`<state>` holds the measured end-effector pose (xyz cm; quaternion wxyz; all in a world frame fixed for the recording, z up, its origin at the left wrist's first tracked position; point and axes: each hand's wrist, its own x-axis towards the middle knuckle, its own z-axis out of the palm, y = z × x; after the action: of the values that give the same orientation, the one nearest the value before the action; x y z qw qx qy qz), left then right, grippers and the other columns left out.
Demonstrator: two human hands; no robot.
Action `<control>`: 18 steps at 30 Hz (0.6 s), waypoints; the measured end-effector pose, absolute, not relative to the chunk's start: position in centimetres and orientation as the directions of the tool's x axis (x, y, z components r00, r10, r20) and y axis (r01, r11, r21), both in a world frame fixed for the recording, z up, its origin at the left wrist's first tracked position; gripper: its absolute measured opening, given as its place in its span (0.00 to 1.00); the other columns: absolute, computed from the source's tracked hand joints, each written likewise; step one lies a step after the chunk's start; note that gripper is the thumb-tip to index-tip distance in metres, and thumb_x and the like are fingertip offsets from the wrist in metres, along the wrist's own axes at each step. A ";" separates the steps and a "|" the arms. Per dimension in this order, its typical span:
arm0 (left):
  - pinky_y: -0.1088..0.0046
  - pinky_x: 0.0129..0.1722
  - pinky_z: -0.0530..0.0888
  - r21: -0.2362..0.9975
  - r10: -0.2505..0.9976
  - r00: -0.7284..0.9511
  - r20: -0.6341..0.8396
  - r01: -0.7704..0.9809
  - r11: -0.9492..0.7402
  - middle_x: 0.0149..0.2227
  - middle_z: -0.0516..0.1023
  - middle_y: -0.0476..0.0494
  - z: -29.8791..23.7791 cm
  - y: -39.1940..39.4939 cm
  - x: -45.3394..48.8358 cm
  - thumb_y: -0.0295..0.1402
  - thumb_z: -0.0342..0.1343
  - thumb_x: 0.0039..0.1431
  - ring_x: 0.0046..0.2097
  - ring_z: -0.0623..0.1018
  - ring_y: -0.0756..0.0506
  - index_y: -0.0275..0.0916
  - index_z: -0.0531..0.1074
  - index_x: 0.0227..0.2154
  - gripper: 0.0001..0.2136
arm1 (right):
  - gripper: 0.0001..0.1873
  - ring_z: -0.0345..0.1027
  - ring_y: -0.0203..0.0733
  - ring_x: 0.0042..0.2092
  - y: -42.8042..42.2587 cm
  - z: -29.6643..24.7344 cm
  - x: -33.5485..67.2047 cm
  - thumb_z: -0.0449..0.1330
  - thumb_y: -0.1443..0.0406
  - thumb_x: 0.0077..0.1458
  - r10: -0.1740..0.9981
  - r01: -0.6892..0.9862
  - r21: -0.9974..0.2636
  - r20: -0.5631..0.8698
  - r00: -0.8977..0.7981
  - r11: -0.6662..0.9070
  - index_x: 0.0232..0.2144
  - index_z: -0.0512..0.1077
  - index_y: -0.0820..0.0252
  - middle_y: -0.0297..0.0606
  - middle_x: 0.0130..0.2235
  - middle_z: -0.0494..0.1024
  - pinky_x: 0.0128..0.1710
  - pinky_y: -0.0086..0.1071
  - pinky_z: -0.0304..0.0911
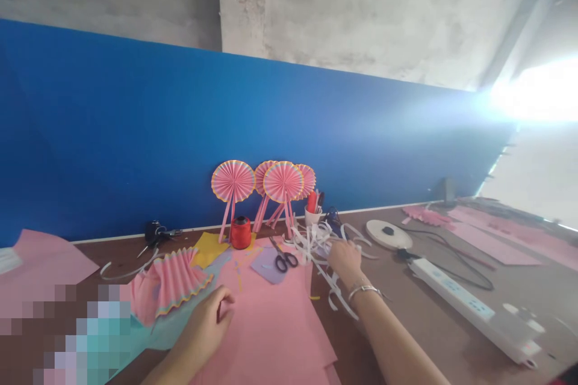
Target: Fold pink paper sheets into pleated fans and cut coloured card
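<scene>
Just right of the scissors (285,260), a loose tangle of white paper strips (316,239) is lying on the table (406,319). The right hand (345,260) is reaching into its near edge. Its fingertips are hiding behind the knuckles, so I cannot tell whether they are pinching a strip. The strips are looking thin, limp and very light, and likely to snag on one another or tear if tugged. A gentle pinch near one free end is probably the safest hold. Left of the scissors and nearer the person, the left hand (210,319) is resting on a pink sheet (275,331), fingers loosely curled, holding nothing visible. Farther left of the scissors a pleated pink fan (174,283) is lying flat. Behind the scissors, finished fans (282,183) are leaning on the blue wall (135,132).
</scene>
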<state>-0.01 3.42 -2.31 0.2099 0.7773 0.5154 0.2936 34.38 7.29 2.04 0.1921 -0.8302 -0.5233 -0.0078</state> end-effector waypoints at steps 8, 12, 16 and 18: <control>0.68 0.36 0.69 0.654 0.920 0.332 0.209 0.652 -0.384 0.34 0.77 0.45 -1.4 3.5 -0.4 0.28 0.49 0.49 0.33 0.75 0.44 0.40 0.69 0.34 0.09 | 0.14 0.69 0.42 0.32 8.4 2.2 33.5 0.49 0.60 0.50 0.823 0.638 -0.764 0.298 0.484 -0.099 0.35 0.70 0.61 0.39 0.31 0.77 0.34 0.33 0.60; 0.66 0.44 0.69 0.656 0.920 0.346 0.185 0.653 -0.378 0.41 0.77 0.42 -0.7 3.3 -0.7 0.24 0.48 0.47 0.43 0.75 0.42 0.40 0.69 0.37 0.13 | 0.16 0.68 0.41 0.28 8.8 2.1 32.4 0.48 0.57 0.49 0.797 0.393 -0.919 0.257 0.547 0.027 0.29 0.69 0.63 0.40 0.27 0.75 0.28 0.32 0.60; 0.67 0.45 0.69 0.621 0.908 0.389 0.155 0.677 -0.396 0.40 0.77 0.45 -0.5 3.2 -1.1 0.20 0.46 0.45 0.44 0.76 0.44 0.41 0.69 0.37 0.16 | 0.18 0.72 0.44 0.32 8.2 2.5 30.4 0.54 0.54 0.46 0.846 0.183 -0.973 0.217 0.488 0.144 0.32 0.71 0.63 0.42 0.31 0.78 0.29 0.32 0.63; 0.66 0.46 0.70 0.596 0.906 0.389 0.169 0.692 -0.408 0.40 0.77 0.45 -0.7 3.3 -1.3 0.19 0.47 0.43 0.44 0.76 0.43 0.42 0.70 0.36 0.17 | 0.20 0.73 0.46 0.36 7.6 2.9 29.0 0.59 0.54 0.43 0.895 0.085 -0.976 0.217 0.389 0.200 0.36 0.72 0.62 0.42 0.35 0.79 0.31 0.32 0.65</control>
<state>-1.29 3.32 -0.69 0.2211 0.8035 0.4970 0.2417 29.05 7.57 2.91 0.6306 -0.5449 -0.4497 0.3212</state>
